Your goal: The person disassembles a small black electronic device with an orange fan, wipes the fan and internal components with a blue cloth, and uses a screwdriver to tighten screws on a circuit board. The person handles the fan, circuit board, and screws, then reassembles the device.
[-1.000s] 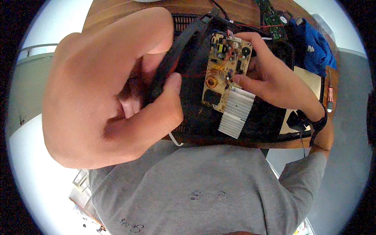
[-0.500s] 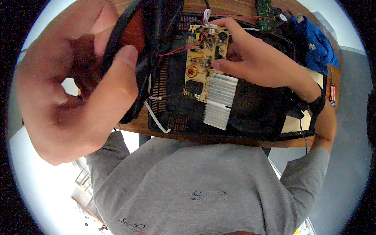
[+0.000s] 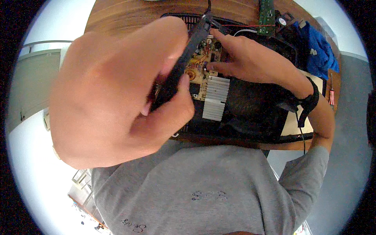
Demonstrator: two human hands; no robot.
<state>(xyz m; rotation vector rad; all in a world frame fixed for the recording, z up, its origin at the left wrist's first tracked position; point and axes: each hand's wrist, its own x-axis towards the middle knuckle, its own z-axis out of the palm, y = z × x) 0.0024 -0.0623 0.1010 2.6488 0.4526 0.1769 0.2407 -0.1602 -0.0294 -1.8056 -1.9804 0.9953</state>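
Observation:
My left hand [image 3: 117, 94] is raised close to the camera and grips a flat black plastic part [image 3: 184, 58] by its edge; the part is tilted up over a black appliance housing [image 3: 250, 105]. My right hand [image 3: 246, 58] rests its fingers on a tan circuit board [image 3: 201, 78] that lies inside the housing. A ribbed silver heat sink [image 3: 216, 98] is fixed to the board's near end. Red and white wires [image 3: 243, 27] run from the board's far end. The left hand hides most of the housing's left side.
The housing sits on a brown wooden table [image 3: 117, 15]. A green circuit board [image 3: 266, 11] lies at the far edge, a blue cloth [image 3: 319, 51] at the right, and a red-handled screwdriver [image 3: 332, 96] beside a pale sheet of paper [image 3: 291, 125].
My left hand has swung right with the black part, turning it edge-on over the board. My right hand has shifted up along the board toward its far end.

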